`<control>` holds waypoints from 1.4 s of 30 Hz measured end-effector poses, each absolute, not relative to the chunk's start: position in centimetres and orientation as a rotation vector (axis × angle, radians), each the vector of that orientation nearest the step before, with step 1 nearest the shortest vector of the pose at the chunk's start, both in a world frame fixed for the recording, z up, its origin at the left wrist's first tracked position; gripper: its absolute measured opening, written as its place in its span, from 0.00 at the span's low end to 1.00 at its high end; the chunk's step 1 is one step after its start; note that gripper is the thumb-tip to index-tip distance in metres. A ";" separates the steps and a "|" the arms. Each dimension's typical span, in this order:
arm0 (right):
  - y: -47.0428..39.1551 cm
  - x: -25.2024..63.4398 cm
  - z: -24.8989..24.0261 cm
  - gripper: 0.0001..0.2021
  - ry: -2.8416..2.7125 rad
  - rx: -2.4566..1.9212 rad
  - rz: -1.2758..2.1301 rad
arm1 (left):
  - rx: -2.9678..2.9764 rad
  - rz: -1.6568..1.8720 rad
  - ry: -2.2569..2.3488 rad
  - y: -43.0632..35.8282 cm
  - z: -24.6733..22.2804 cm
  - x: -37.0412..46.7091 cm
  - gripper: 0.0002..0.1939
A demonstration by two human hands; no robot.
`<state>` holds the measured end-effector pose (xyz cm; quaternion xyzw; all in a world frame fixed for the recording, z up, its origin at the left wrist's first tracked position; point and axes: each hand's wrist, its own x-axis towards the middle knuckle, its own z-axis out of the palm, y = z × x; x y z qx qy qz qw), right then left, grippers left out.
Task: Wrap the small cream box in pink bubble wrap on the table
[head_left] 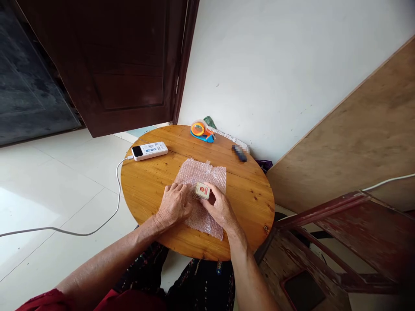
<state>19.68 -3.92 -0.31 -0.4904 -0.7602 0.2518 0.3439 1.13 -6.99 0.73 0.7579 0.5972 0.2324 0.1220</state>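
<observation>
A small cream-coloured box (202, 190) with a red picture and red label is between the thumb and fingers of my right hand (218, 205). It sits low over a sheet of pinkish bubble wrap (207, 224); I cannot tell whether it touches the sheet. My left hand (175, 202) lies palm down across the left edge of the wrap, just left of the box. Its fingers point forward, slightly bent, and their tips are partly hidden. A piece of clear tape (208, 163) shows at the far edge of the wrap.
On the round wooden table (249, 203) stand an orange and blue tape dispenser (203, 131) at the back and a white power bank (150, 150) with a cable (117, 190) at the left. A dark, blurred-out object (239, 153) lies back right. A wooden chair (337, 250) is at the right.
</observation>
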 end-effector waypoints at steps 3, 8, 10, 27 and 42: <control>-4.0 19.9 0.0 0.26 -1.980 -1.267 0.664 | 2.283 0.759 1.595 -7.8 1.3 0.1 0.22; -7.3 21.1 3.3 0.20 -2.042 -1.233 0.423 | 2.441 0.780 1.270 -10.2 2.5 -2.2 0.15; -9.5 21.4 4.4 0.18 -2.249 -1.190 0.410 | 2.440 0.745 1.255 -11.0 2.7 -2.8 0.16; -9.0 19.5 5.8 0.11 -2.224 -1.297 0.048 | 2.496 0.722 1.383 -6.7 2.7 -0.2 0.12; -2.6 21.1 3.9 0.05 -1.959 -1.348 0.725 | 1.710 0.873 1.310 -1.5 2.6 1.7 0.06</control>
